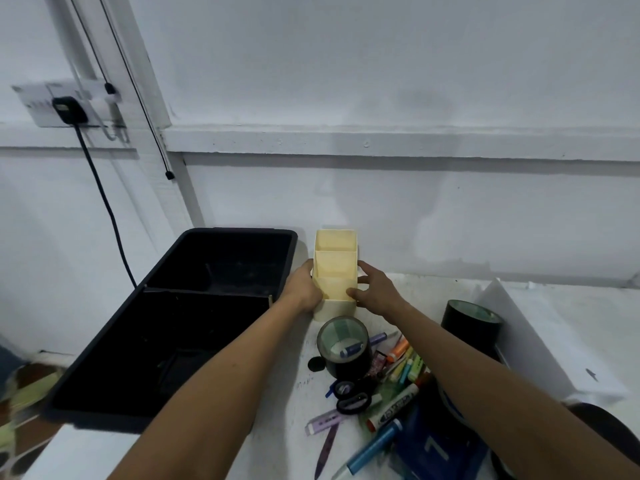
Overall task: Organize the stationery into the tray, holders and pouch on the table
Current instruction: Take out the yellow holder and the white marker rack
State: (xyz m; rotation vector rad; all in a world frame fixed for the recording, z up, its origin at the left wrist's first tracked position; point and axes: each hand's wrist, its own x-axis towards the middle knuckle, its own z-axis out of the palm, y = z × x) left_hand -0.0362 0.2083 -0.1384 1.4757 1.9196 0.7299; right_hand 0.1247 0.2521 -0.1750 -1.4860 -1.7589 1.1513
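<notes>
A cream stepped holder with three compartments stands on the white table near the wall. My left hand grips its left side and my right hand grips its right side. To the left lies a black two-part tray. In front of the holder stands a black round holder with a small blue item inside. A pile of markers, highlighters and pens lies at the near right, with a dark blue pouch under my right forearm.
A second black round holder stands at the right beside a white board. The wall rises just behind the table. A power strip with a black cable hangs on the wall at left. The table's left edge runs under the tray.
</notes>
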